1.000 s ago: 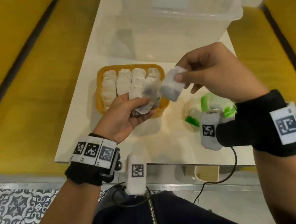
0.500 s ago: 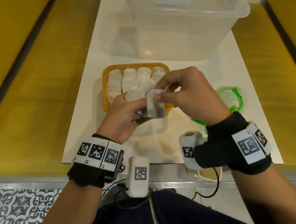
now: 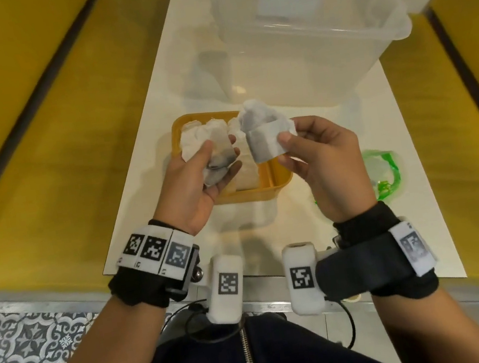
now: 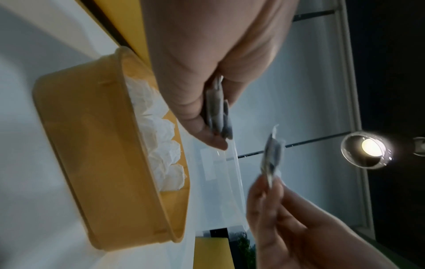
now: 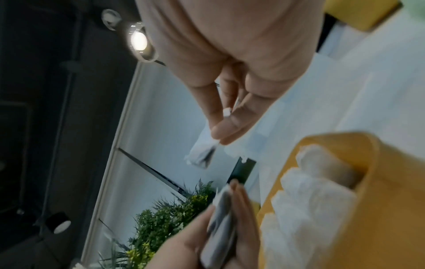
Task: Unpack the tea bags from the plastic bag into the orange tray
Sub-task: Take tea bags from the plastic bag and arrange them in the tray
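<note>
Tea bags: split between both hands, held above the orange tray (image 3: 281, 179); more already packed in the tray in rows, white tops up
Left hand (image 3: 192, 185): palm up, thumb clamped over a small stack of tea bags (image 3: 216, 157); reads as a reserve pile kept ready to feed from
Right hand (image 3: 318, 154): thumb and fingers pinch a couple of tea bags (image 3: 265, 137) by their right edge; probably just peeled off the pile for placing
Why held high: both hands sit over the tray's near-right part, so the drop is short; judged, not seen
Right-hand bags, axis: flat faces toward the head camera, long axis roughly upright with a lean to the left; top end points away toward the clear tub (image 3: 303, 32)
Right-hand bags, edge view: left wrist view shows them edge-on, thin (image 4: 271, 154), apart from the left stack (image 4: 218, 112)
Left stack, axis: lies across the palm, long axis diagonal, up-left to down-right; bags overlap, count unclear
Tray: on the white counter (image 3: 148, 201), just before the tub; free slot seems to be at its right side
Plastic bag (image 3: 384, 172): green-printed, crumpled on the counter right of the tray, looks emptied
Next, judged: turn pinched bags upright and slot them in beside the rows
</note>
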`<move>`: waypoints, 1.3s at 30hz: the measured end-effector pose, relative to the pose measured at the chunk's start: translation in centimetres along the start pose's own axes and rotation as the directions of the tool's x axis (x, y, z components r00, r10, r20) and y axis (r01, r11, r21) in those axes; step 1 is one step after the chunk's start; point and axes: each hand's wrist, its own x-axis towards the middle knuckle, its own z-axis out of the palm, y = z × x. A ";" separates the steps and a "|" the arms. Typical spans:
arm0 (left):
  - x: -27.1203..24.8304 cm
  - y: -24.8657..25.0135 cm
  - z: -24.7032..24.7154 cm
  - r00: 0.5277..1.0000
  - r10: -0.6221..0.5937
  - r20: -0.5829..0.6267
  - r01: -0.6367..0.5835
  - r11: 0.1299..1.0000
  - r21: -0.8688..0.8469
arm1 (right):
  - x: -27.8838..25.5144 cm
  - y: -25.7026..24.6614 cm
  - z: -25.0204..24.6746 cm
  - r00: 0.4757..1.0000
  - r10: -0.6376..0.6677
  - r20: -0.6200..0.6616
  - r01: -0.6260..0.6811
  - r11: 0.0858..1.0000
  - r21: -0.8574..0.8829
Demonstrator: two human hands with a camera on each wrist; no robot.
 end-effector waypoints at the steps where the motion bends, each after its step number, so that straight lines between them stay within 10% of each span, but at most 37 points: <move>1: -0.1 -0.1 0.2 1.000 0.009 0.000 -0.009 1.000 0.023 | -0.1 0.3 0.4 1.000 0.021 -0.005 -0.021 0.999 0.031; 12: 0.1 -0.8 0.5 0.996 0.085 0.038 -0.089 0.987 0.133 | 0.1 2.4 1.4 0.999 0.008 0.031 -0.001 0.977 -0.211; 19: 1.3 -0.1 -0.5 0.986 0.160 -0.042 -0.142 0.949 0.283 | 1.9 -0.5 -0.3 0.949 -0.277 0.150 0.311 0.754 -0.578; 29: 1.8 1.5 0.1 0.978 0.148 0.149 -0.206 0.821 0.533 | 4.1 -4.4 2.7 0.791 -0.060 0.609 0.586 0.362 -0.725; 39: 1.4 1.5 -0.8 0.987 0.124 0.101 -0.157 0.868 0.471 | 4.2 -3.9 2.5 0.833 -0.075 0.549 0.524 0.425 -0.738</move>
